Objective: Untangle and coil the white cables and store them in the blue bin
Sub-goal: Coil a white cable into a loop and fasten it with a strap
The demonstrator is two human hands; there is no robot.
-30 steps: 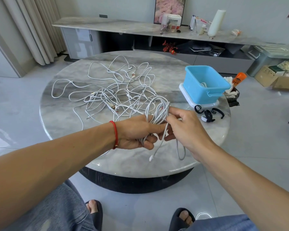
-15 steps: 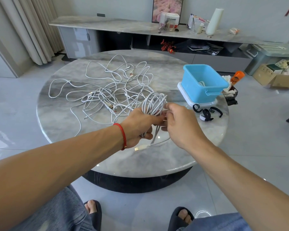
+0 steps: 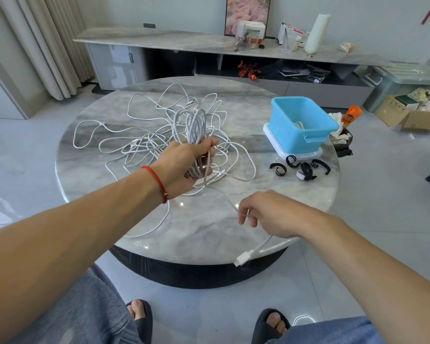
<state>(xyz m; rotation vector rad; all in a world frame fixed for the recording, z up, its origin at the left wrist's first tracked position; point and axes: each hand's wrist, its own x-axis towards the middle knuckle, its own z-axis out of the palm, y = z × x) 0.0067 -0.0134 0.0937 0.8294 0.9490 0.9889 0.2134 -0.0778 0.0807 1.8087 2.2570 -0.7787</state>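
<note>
Head view: hands apart, both gripping cable.
Left hand [image 3: 184,162] clutching upright coil [image 3: 195,127]; right hand [image 3: 266,214], earlier touching left, now pinching loose tail [image 3: 246,256] near table's front edge [image 3: 209,249].

The single head-worn wide-angle view looks forward and down from the seated person's eye level, close over both forearms and knees, across the round marble table [image 3: 271,219] just ahead, toward the long sideboard [image 3: 184,42] and curtain [image 3: 42,45] against the far wall.

red string bracelet [image 3: 157,182] | blue jeans [image 3: 85,316] | black slippers [image 3: 142,321]
</note>
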